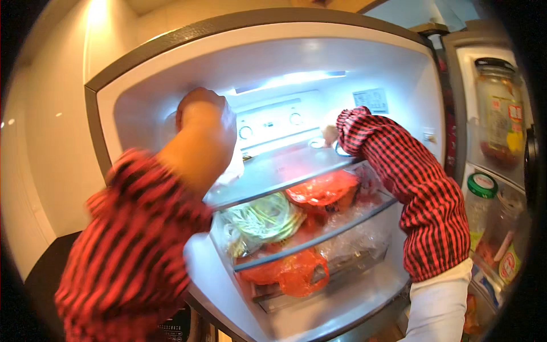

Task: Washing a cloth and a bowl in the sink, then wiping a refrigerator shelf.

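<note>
Both my arms, in red and black checked sleeve covers, reach into an open, lit refrigerator (273, 30). My left hand (203, 111) is at the upper left of the compartment, its fingers hidden behind the back of the hand; something white (233, 169) shows just below it, beside my wrist. On the right, my right hand (330, 130) is over the top glass shelf (273, 171), partly hidden by the sleeve cuff and washed out by the light. A small round, pale thing (316, 142) lies beside its fingers. What either hand holds cannot be made out.
On the middle shelf (316, 239) are bagged green long beans (269, 218) and a red plastic bag (324, 188). Another red bag (299, 273) sits lower, by clear bags. Jars, one with a green lid (483, 184), stand in the open door at right. Two dials (295, 119) are on the back wall.
</note>
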`<control>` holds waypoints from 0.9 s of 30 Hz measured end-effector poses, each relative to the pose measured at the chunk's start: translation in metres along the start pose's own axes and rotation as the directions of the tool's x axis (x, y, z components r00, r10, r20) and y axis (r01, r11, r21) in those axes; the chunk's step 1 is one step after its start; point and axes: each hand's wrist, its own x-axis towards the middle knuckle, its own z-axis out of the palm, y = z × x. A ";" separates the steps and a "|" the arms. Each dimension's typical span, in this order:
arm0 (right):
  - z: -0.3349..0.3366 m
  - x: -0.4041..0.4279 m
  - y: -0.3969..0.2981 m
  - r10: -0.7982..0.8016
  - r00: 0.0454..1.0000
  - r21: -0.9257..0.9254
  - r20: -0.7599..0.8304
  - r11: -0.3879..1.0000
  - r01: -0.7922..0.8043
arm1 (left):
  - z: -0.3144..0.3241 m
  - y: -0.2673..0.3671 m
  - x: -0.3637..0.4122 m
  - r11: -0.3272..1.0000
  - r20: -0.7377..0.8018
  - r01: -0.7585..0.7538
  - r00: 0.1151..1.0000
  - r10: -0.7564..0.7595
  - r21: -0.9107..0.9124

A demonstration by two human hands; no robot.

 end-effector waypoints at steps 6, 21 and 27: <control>-0.004 0.056 0.010 -0.022 1.000 -0.161 0.018 0.987 0.024 | -0.015 0.008 -0.141 0.922 -0.530 0.105 0.791 -0.305 -0.373; -0.080 0.013 -0.154 -0.536 0.734 0.057 -0.418 0.791 0.610 | 0.037 0.051 -0.201 0.489 -0.385 -0.198 0.866 -0.319 -0.849; -0.095 0.041 -0.227 -0.399 0.762 -0.011 -0.509 0.889 0.458 | 0.055 0.065 -0.200 0.541 -0.638 -0.432 0.718 -0.278 -0.722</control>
